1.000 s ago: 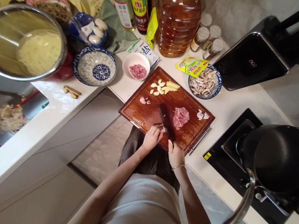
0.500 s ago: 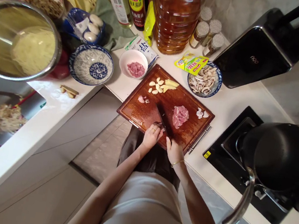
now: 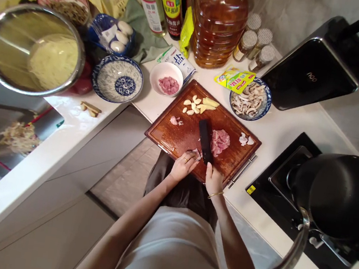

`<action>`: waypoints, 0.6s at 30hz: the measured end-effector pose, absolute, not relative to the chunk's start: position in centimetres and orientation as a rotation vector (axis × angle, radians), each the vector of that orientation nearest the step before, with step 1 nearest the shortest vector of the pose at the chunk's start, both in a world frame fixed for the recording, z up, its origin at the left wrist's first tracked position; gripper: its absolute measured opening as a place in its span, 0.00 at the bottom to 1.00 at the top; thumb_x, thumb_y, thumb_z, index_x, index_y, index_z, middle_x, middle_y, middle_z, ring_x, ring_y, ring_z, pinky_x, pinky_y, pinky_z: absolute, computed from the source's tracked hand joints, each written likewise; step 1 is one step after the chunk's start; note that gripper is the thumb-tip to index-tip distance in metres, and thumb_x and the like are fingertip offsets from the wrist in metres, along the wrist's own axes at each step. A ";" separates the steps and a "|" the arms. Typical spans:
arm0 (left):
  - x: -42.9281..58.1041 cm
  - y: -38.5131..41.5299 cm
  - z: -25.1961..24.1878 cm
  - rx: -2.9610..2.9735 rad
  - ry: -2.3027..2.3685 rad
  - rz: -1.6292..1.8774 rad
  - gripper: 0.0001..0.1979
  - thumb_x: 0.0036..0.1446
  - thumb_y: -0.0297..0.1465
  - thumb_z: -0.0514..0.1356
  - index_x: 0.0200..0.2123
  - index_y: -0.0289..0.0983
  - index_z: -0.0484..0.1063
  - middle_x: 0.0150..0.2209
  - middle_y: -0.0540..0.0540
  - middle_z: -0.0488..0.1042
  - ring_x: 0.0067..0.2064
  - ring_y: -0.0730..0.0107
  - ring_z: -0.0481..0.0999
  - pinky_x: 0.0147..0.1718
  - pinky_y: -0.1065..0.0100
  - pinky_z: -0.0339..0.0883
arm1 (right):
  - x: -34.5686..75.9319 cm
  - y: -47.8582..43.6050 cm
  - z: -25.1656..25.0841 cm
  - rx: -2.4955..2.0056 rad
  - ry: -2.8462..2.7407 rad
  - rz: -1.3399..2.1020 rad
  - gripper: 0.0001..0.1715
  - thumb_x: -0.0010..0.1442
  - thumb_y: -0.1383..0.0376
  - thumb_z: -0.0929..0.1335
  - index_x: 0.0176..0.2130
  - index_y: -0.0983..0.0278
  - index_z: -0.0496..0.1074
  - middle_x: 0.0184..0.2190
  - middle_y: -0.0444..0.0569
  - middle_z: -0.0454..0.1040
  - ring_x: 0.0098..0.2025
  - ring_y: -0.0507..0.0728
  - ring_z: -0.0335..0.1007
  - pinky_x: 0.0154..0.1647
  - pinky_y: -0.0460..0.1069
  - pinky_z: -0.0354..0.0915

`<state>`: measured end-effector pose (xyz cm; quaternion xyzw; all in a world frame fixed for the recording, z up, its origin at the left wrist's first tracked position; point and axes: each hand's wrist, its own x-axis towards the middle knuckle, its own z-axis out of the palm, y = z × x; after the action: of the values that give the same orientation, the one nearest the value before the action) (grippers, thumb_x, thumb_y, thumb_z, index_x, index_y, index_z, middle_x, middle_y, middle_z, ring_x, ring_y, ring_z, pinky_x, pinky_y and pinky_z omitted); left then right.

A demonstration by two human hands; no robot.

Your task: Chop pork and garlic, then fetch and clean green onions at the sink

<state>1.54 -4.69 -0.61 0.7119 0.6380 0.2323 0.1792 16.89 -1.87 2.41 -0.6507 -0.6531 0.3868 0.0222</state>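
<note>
My right hand [image 3: 213, 179] grips the handle of a black knife [image 3: 204, 140], whose broad blade now lies turned flat to view over the cutting board [image 3: 162, 134]. At the board's near edge, the fingers of my left hand [image 3: 183, 166] are closed on a small pale scrap of meat [image 3: 196, 154], partly hidden by them. Right beside the blade is a mound of pink meat [image 3: 220, 142]. Peeled garlic cloves [image 3: 191, 105] and ginger slices [image 3: 209, 103] sit toward the board's far side. A smaller meat piece [image 3: 175, 120] lies left, whitish scraps [image 3: 245, 139] right.
Behind the board stand a white bowl of meat [image 3: 168, 85], a bowl of sliced mushrooms [image 3: 248, 100] and a large oil jug [image 3: 217, 28]. A patterned bowl [image 3: 117, 79] and metal pot [image 3: 33, 49] are left. A black pan [image 3: 339, 194] and knife block [image 3: 314, 65] are right.
The knife has rolled from edge-on to broadside and shifted slightly away from my left fingers, toward the meat mound. My left fingers have loosened a little. The whole view has shifted slightly.
</note>
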 end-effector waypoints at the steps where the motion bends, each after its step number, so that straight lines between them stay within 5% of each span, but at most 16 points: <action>1: 1.5 -4.8 -0.5 2.000 1.803 0.657 0.13 0.58 0.32 0.52 0.46 0.37 0.66 0.46 0.41 0.70 0.51 0.64 0.67 0.50 0.60 0.64 | 17.2 -2.2 2.7 -1.992 -2.025 1.195 0.32 0.63 0.53 0.49 0.38 0.68 0.73 0.30 0.56 0.75 0.31 0.55 0.71 0.30 0.45 0.57; 5: 1.5 -4.9 -0.2 1.919 1.872 0.680 0.15 0.58 0.32 0.52 0.49 0.36 0.63 0.48 0.40 0.68 0.53 0.65 0.65 0.50 0.62 0.63 | 17.7 -3.2 3.9 -1.945 -2.081 1.162 0.30 0.63 0.54 0.51 0.39 0.68 0.73 0.32 0.57 0.75 0.33 0.56 0.71 0.33 0.46 0.58; 18: 2.1 -4.2 -0.7 1.892 1.943 0.661 0.06 0.57 0.29 0.52 0.37 0.36 0.67 0.40 0.43 0.71 0.46 0.64 0.69 0.45 0.61 0.66 | 17.9 -4.3 4.5 -2.042 -2.222 1.138 0.29 0.63 0.54 0.52 0.37 0.67 0.72 0.27 0.56 0.75 0.30 0.56 0.71 0.30 0.46 0.57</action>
<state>2.09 -4.23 -0.73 0.6673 0.6855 0.2332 0.1742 17.90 -4.26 4.54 -0.6326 -0.6883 0.3526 -0.0420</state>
